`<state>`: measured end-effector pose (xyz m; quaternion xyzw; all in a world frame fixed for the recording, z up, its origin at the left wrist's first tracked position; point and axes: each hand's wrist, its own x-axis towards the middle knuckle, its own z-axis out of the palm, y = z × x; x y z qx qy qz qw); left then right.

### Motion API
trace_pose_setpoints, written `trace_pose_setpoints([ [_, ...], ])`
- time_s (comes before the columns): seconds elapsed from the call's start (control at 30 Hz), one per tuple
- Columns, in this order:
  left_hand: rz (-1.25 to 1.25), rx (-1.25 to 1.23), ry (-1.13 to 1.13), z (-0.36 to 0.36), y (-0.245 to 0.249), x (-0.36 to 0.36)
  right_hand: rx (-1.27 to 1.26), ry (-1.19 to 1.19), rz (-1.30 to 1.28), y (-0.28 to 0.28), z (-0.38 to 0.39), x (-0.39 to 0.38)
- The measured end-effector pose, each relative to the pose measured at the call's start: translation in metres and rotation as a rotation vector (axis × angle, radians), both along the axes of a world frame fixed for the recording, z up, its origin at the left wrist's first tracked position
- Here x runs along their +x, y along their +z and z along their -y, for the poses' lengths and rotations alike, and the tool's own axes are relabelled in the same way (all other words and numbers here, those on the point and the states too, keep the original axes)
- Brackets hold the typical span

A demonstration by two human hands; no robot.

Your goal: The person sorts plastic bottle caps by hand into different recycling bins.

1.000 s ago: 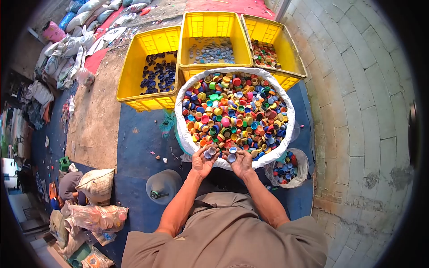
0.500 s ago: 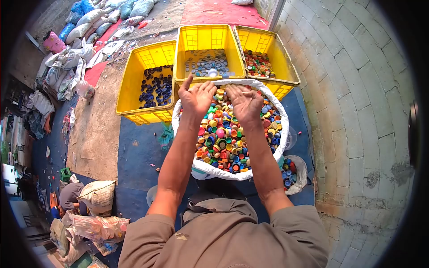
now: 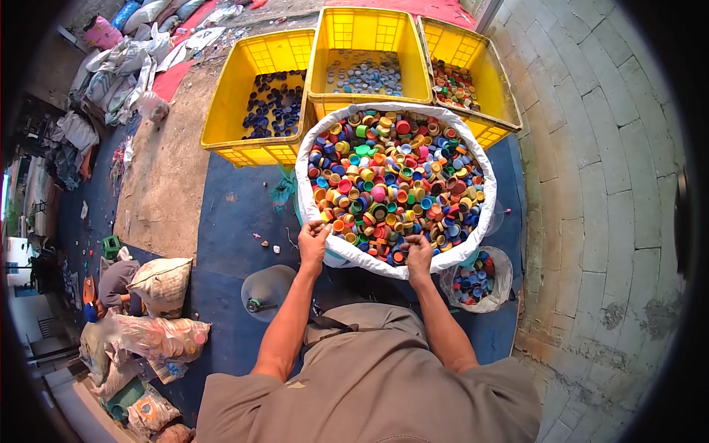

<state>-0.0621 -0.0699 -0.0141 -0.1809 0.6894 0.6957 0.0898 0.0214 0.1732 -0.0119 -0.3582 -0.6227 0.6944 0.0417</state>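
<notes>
A wide sack with a rolled white rim stands before me, full of plastic bottle caps in many colours. My left hand is at the sack's near left rim, fingers bent together beside a yellow cap. Over the near edge of the heap, my right hand has its fingers curled in at the caps, close to the rim. I cannot tell what either hand has between its fingers.
Behind the sack stand a yellow crate with dark blue caps, a middle crate with pale caps and a right crate with mixed red and green caps. A small tub of caps sits at right, beside a block wall. A person is among sacks at left.
Both hands have drawn back from the sack's far rim, where they were open with palms up, to its near edge, and their fingers have curled. The crates and sack sit higher in view.
</notes>
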Motion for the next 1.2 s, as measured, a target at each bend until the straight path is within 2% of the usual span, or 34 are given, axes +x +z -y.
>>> trace_pose_setpoints([
  [0.07,0.008,-0.228,-0.092,0.003,-0.004,0.019,0.124,0.109,0.059,-0.011,0.006,0.027],
  [0.13,-0.088,-0.415,-0.148,0.002,-0.005,0.024,0.178,0.155,-0.002,-0.01,0.014,0.039],
  [0.23,-0.346,-0.774,-0.228,-0.002,-0.005,0.021,0.314,0.224,-0.03,-0.002,0.022,0.039],
  [0.33,-0.441,-0.966,-0.312,-0.009,0.0,0.01,0.365,0.252,-0.037,0.009,0.022,0.028],
  [0.6,-0.558,-1.17,-0.497,-0.018,-0.004,-0.006,0.461,0.259,-0.054,0.019,0.015,0.032],
  [0.8,-0.554,-1.181,-0.536,-0.02,-0.015,-0.013,0.394,0.236,0.004,0.014,0.018,0.055],
  [0.9,-0.578,-1.204,-0.549,-0.019,-0.015,-0.014,0.441,0.265,0.01,0.012,0.02,0.056],
  [1.03,-0.637,-1.084,-0.434,-0.017,-0.002,-0.011,0.574,0.32,-0.045,0.009,0.026,0.044],
  [1.13,-0.151,-0.301,-0.248,-0.014,0.014,-0.006,0.805,0.451,-0.191,0.011,0.037,0.022],
  [1.17,0.043,0.07,-0.169,-0.01,0.026,-0.002,0.869,0.513,-0.222,0.002,0.039,0.014],
  [1.2,0.095,0.316,-0.108,-0.004,0.026,0.003,0.899,0.521,-0.242,0.004,0.045,0.005],
])
